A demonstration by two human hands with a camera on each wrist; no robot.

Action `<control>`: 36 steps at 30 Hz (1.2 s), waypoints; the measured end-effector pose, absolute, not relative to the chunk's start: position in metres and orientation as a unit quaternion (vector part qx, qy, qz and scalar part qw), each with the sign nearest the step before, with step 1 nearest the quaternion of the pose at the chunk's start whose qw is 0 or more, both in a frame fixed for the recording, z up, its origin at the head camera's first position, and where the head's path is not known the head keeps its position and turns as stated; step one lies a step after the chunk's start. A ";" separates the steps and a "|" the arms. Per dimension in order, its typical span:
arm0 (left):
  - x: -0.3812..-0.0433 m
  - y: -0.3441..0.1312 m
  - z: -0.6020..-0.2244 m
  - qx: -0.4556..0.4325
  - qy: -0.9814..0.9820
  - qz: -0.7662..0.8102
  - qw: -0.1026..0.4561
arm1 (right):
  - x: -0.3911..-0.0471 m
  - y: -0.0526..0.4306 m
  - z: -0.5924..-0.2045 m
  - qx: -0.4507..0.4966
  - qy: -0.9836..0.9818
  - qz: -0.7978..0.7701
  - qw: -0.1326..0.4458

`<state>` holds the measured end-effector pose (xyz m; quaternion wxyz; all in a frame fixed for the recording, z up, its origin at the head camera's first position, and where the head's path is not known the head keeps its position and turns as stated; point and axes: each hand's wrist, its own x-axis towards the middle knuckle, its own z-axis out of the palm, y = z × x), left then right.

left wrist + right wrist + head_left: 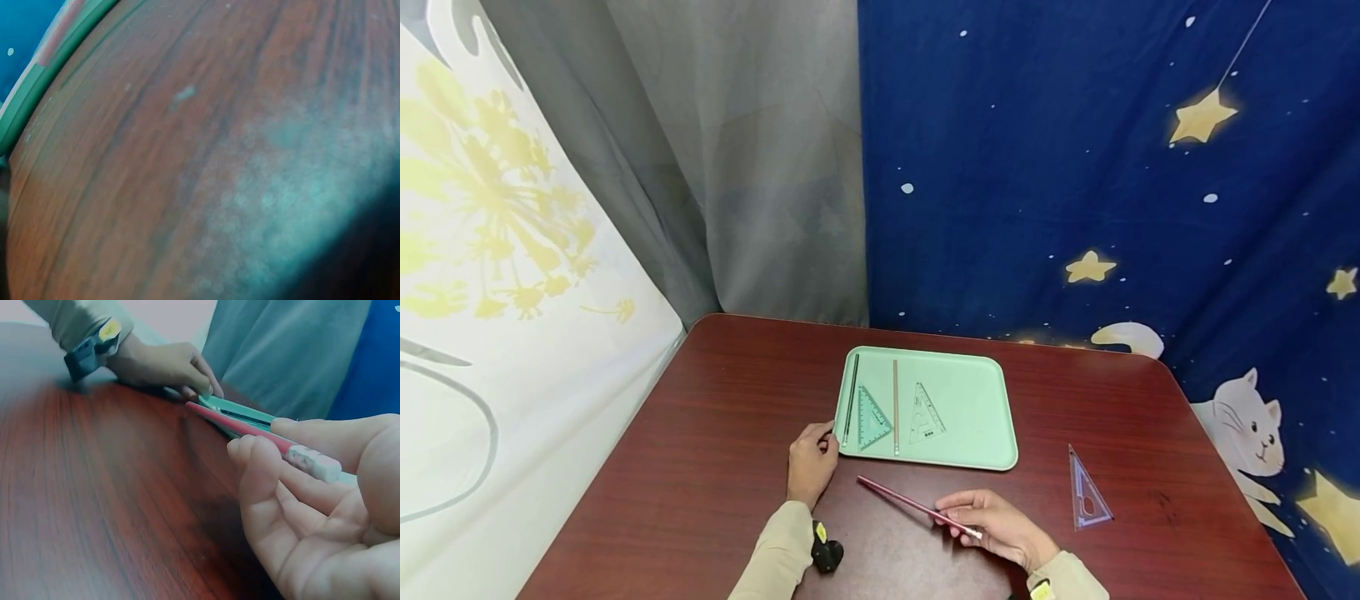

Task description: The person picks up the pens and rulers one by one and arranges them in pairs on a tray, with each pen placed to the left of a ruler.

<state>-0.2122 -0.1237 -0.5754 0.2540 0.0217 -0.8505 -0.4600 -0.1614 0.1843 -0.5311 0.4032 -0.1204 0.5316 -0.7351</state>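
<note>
My right hand (992, 525) pinches a pink-red pencil (898, 497) near its white eraser end, between thumb and fingers. The pencil's other end points left, in front of a mint-green tray (973, 408). At the tray's near left corner, my left hand (811, 465) grips the rim, thumb and fingers on it in the right wrist view. Lying in the tray from left to right are a black pencil (851, 398), a teal set square (872, 423), a light brown pencil (896, 407) and a clear set square (927, 418). The left wrist view shows mostly tabletop, with the tray rim (37, 87) at upper left.
A purple-edged set square (1090, 493) lies on the dark red-brown table (730, 392), right of the tray. Behind the table hang a grey curtain (782, 167) and a blue star-patterned curtain (1037, 167). A white patterned cloth (550, 350) borders the left side.
</note>
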 end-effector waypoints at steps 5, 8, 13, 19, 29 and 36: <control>-0.212 -0.124 -0.576 0.024 -0.851 -0.460 0.252 | -0.163 0.185 -0.529 -0.132 0.502 -0.750 0.409; -0.212 -0.124 -0.575 0.025 -0.851 -0.461 0.252 | -0.164 0.184 -0.526 -0.134 0.488 -0.761 0.406; -0.212 -0.124 -0.575 0.028 -0.851 -0.462 0.246 | -0.166 0.184 -0.522 -0.131 0.465 -0.782 0.394; -0.211 -0.124 -0.574 0.024 -0.852 -0.461 0.246 | -0.170 0.184 -0.520 -0.120 0.448 -0.804 0.371; -0.212 -0.123 -0.575 0.019 -0.852 -0.459 0.252 | -0.181 0.183 -0.520 -0.081 0.434 -0.841 0.314; -0.213 -0.123 -0.576 0.019 -0.850 -0.459 0.258 | -0.187 0.183 -0.515 -0.055 0.447 -0.850 0.273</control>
